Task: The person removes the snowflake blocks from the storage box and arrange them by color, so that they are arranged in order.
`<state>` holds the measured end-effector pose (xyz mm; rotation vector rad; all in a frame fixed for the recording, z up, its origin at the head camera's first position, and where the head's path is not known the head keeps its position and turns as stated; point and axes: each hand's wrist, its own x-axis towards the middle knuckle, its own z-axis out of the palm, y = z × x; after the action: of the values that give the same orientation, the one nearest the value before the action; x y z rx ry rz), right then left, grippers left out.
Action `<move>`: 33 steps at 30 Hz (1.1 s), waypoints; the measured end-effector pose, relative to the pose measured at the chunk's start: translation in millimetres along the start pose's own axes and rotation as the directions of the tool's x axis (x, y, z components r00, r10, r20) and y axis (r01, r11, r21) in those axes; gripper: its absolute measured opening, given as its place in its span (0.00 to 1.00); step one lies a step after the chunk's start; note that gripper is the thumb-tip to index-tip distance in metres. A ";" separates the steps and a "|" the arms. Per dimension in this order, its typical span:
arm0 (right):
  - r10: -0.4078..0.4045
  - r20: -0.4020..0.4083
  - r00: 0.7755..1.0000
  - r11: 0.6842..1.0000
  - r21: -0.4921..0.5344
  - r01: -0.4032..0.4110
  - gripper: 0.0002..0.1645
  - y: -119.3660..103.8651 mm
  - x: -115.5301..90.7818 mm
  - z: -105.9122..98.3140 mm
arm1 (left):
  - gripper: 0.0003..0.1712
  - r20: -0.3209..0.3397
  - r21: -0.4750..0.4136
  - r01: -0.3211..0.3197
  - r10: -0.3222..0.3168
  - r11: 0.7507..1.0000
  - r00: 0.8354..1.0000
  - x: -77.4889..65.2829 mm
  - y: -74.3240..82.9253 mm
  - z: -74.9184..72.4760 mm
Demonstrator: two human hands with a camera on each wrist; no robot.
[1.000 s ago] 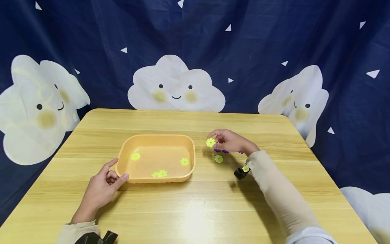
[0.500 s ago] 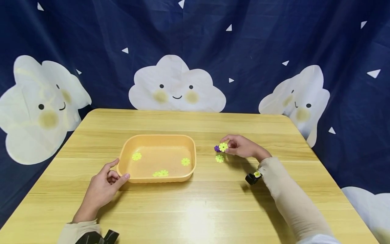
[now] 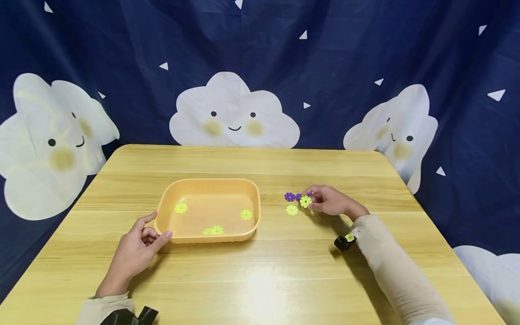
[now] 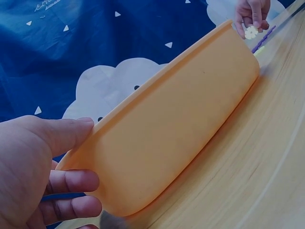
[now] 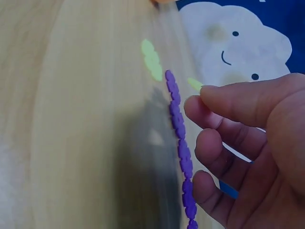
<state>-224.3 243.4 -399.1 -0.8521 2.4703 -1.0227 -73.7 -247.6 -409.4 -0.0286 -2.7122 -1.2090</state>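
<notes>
At the near left corner of an orange plastic tub [image 3: 227,238], my left hand [image 3: 136,253] grips the rim with thumb and fingers. My right hand [image 3: 331,201] pinches a yellow flower-shaped disc [image 5: 194,84] between thumb and index finger, raised above the table. Below it runs a row of purple flower-shaped discs [image 5: 183,148], partly hidden by the hand in the head view. A yellow-green disc [image 3: 291,210] lies on the table just in front of the row's left end. Inside the tub are several yellow discs, among them one disc [image 3: 246,215] near its right wall.
The wooden table [image 3: 195,289] spreads around the tub on all sides. Behind it hangs a dark blue curtain [image 3: 325,58] with smiling white clouds. A black wrist camera [image 3: 344,243] sits on the right sleeve.
My right hand has moved right and nearer to me with the yellow disc still pinched, uncovering the left end of the purple row. My left hand and the tub stay put.
</notes>
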 end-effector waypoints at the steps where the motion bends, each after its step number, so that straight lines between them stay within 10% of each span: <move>1: 0.008 -0.001 1.000 1.000 -0.001 -0.008 0.19 0.1 -0.2 1.0 | 0.40 0.000 -0.002 0.000 0.000 1.000 1.000 0.0 0.3 -0.3; 33: 0.002 0.062 0.998 0.981 -0.196 0.010 0.15 2.4 -1.3 10.4 | 0.39 -0.007 0.010 0.004 -0.004 1.000 1.000 0.2 0.2 -0.3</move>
<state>-219.0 240.2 -407.9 -0.9335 2.5472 -0.7497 -73.9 -247.7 -409.0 -0.0178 -2.7142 -1.1938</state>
